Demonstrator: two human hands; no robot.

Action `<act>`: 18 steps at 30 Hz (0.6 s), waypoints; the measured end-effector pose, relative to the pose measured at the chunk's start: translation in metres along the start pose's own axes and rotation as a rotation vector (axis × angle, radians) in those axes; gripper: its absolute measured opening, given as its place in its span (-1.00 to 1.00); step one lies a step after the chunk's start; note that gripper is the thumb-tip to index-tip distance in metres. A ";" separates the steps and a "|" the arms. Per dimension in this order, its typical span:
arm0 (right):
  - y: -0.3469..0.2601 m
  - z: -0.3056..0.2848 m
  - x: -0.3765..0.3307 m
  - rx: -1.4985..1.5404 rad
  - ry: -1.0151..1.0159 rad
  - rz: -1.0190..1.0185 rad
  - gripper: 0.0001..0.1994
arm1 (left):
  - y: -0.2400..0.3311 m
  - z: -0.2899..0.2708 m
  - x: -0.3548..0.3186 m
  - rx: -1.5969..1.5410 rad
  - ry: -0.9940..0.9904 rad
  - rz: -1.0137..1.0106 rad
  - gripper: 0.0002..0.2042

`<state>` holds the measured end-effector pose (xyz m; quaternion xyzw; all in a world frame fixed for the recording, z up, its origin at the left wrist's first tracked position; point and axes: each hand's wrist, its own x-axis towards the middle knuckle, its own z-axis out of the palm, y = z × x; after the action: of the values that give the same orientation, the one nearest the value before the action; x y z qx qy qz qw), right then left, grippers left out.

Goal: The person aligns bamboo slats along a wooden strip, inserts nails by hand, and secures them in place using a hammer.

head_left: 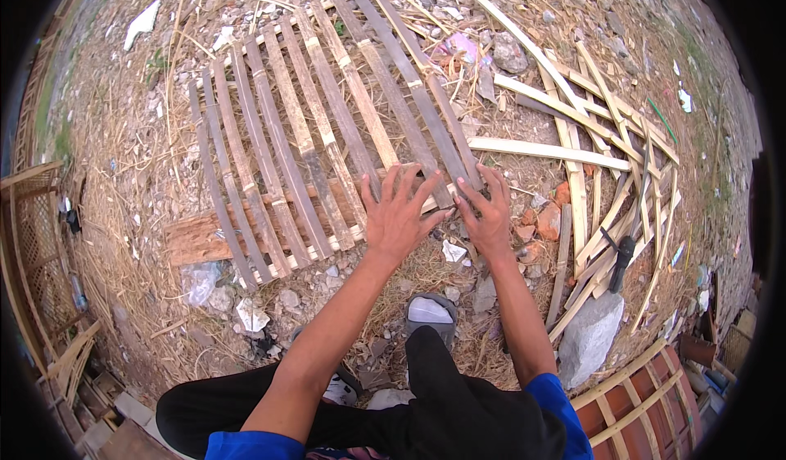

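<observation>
A slatted wooden frame (299, 133) lies flat on the straw-strewn ground (123, 214), ahead of the person and mostly to the left. Its slats run lengthwise away from the person, far ends leaning to the left; light cross rails join them near both ends, slanting from the left up toward the right. Whether the frame is longer along slats or rails cannot be told through the fisheye bend.

The left hand (401, 206) rests palm down across slat ends by the frame's near right corner, fingers spread wide. The right hand (485, 210) is just beside it at that corner, fingers narrower and pointing away; whether it grips anything cannot be told. A rough brown board (192, 243) lies crosswise under the near left part of the frame.

Right of the frame, pale strips (577, 198) lie heaped at many angles. On their near end sits a black-handled tool (624, 255), handle toward the person, just beyond a grey stone (589, 337). Past the frame's far right corner is a pink scrap (460, 47), too small to tell if printed.
</observation>
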<state>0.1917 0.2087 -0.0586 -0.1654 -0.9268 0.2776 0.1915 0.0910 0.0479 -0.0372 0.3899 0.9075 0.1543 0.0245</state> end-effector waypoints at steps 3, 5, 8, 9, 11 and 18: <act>-0.002 0.004 0.001 0.022 -0.004 0.006 -0.63 | -0.004 0.001 -0.001 0.015 -0.016 -0.029 -0.32; 0.001 0.004 0.000 0.032 0.019 -0.003 -0.64 | -0.004 0.002 -0.001 0.030 -0.022 -0.027 -0.29; -0.003 0.001 0.000 0.016 0.046 0.007 -0.64 | -0.002 0.003 0.000 0.034 -0.030 -0.037 -0.29; -0.003 0.001 -0.001 0.016 0.046 0.008 -0.64 | -0.002 0.003 0.000 0.032 -0.027 -0.036 -0.29; -0.004 0.002 -0.004 0.008 0.075 0.015 -0.66 | -0.002 0.002 0.000 0.029 -0.024 -0.036 -0.29; -0.007 -0.001 -0.005 -0.088 0.029 -0.064 -0.72 | -0.002 0.000 -0.001 -0.001 -0.011 -0.003 -0.46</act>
<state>0.1948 0.2019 -0.0548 -0.1482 -0.9400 0.2279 0.2062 0.0905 0.0461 -0.0374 0.3893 0.9079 0.1525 0.0297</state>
